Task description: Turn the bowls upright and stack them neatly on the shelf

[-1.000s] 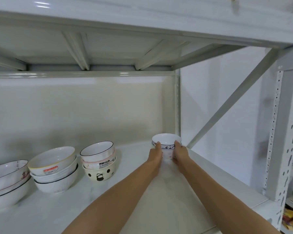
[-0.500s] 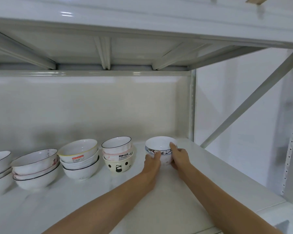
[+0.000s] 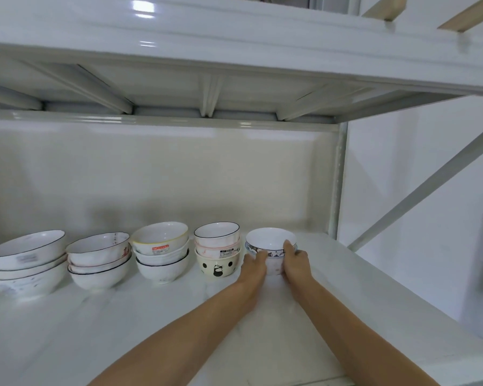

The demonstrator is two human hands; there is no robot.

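A small white bowl with a dark patterned band (image 3: 269, 240) stands upright on the white shelf (image 3: 346, 288), right of the row of stacks. My left hand (image 3: 253, 267) grips its left side and my right hand (image 3: 294, 261) grips its right side. It appears to sit on another bowl, mostly hidden by my fingers. Beside it stands a stack topped by a black-rimmed bowl with a panda bowl at the bottom (image 3: 218, 252). Further left are a yellow-rimmed stack (image 3: 162, 252), a red-patterned stack (image 3: 99, 260) and a wide black-rimmed stack (image 3: 27, 263).
The upper shelf's underside (image 3: 207, 87) hangs low over the bowls. A metal upright (image 3: 338, 179) and a diagonal brace (image 3: 430, 185) close the right end. Bare shelf surface lies in front of the stacks and to the right of my hands.
Both hands have slid the patterned bowl leftward along the shelf, closer to the panda stack. The camera has turned left, bringing more stacks into view.
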